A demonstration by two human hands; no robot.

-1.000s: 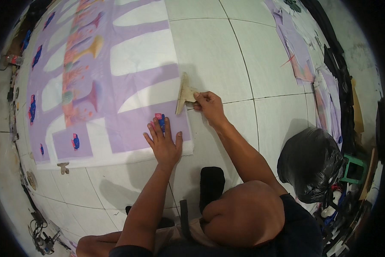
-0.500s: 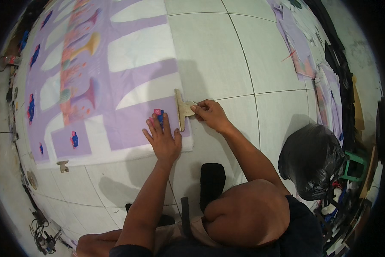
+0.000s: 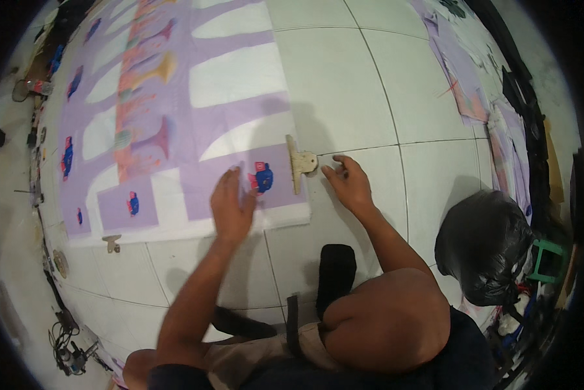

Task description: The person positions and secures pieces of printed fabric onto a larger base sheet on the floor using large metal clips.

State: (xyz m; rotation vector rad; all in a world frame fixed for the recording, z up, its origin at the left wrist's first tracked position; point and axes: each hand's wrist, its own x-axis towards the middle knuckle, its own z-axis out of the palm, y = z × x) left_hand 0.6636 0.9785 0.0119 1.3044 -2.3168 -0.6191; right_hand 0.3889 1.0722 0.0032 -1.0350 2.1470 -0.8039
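Observation:
Spread over the tiled floor is a purple and white printed fabric [image 3: 233, 200], with trumpet shapes and small blue and pink motifs. A wide metal clip [image 3: 300, 163] grips its right edge. Just right of that clip, apart from it, is my right hand [image 3: 352, 185], fingers parted and nothing in them. My left hand [image 3: 233, 207] hovers over or lightly touches the fabric near its front edge, left of a blue and pink motif [image 3: 262, 178], with thumb and fingers apart. A smaller clip [image 3: 112, 244] is on the fabric's front edge, further left.
At the right stands a full black plastic bag [image 3: 483, 247] beside a green stool [image 3: 547, 261]. Purple printed cloth pieces [image 3: 464, 84] lie along the right side. Cables and a small device [image 3: 71, 351] are at the lower left. My sock-covered foot [image 3: 335, 276] rests in front of me.
My right hand has let go of the wide clip and drawn back from it. The left hand has lifted off the motif and shifted left. The view has moved slightly.

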